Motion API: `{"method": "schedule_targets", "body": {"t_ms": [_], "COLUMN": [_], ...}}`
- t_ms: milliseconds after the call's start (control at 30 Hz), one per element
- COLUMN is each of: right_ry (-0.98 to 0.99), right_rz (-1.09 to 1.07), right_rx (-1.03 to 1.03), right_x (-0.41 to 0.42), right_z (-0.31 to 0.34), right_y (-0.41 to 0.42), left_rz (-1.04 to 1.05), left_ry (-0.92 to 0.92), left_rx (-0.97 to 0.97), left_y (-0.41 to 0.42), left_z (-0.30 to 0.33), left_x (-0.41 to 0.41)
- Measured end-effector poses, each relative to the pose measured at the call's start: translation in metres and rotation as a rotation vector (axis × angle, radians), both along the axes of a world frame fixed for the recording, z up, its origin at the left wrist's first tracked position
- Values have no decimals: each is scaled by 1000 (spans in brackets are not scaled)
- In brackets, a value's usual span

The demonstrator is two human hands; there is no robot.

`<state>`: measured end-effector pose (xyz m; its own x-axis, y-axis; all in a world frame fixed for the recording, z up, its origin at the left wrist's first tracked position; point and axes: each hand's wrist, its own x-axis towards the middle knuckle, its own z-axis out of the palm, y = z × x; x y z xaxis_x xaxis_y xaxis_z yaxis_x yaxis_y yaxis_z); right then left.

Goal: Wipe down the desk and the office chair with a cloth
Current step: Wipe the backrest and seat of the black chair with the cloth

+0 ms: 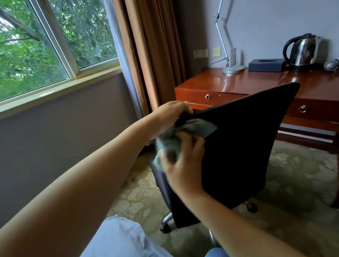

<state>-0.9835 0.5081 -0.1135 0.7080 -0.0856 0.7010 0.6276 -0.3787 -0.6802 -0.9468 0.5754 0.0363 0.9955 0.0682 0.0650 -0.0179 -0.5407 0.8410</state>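
Observation:
A black office chair stands with its back toward me in the middle of the view. My left hand grips the top left corner of the backrest, fingers curled over the edge. My right hand holds a grey-green cloth bunched against the upper left of the backrest; the cloth is blurred. The glossy red-brown wooden desk stands behind the chair at the right, against the wall.
On the desk stand a silver lamp, a dark tissue box, a steel kettle and a cable with a plug. A window and brown curtain are at the left. Patterned carpet covers the floor.

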Motion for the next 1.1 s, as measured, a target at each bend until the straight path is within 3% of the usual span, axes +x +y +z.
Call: {"method": "schedule_targets", "body": {"t_ms": [100, 200, 300, 400, 500, 700, 833, 1000, 1100], "right_ry": [-126, -183, -109, 130, 166, -58, -138, 116, 261], "right_rz": [84, 87, -36, -150, -130, 35, 121, -68, -115], "right_rx": [-288, -323, -114, 189, 256, -101, -225, 200, 340], "right_x": [-21, -2, 31, 70, 67, -8, 16, 96, 122], "right_z": [-13, -11, -6, 6, 11, -4, -4, 15, 30], "right_y": [20, -2, -43, -79, -75, -1, -33, -114, -146], "left_rz": [7, 19, 12, 0, -9, 22, 42, 65, 57], "left_ry": [69, 57, 39, 58, 82, 81, 63, 72, 41], "left_rx": [-76, 81, 282, 286, 287, 292, 359, 543, 702], "left_y": [-6, -5, -4, -6, -15, -12, -1, -5, -23], "left_z": [7, 3, 0, 3, 6, 3, 0, 9, 20], "left_x": [-1, 2, 3, 3, 6, 8, 5, 4, 9]}}
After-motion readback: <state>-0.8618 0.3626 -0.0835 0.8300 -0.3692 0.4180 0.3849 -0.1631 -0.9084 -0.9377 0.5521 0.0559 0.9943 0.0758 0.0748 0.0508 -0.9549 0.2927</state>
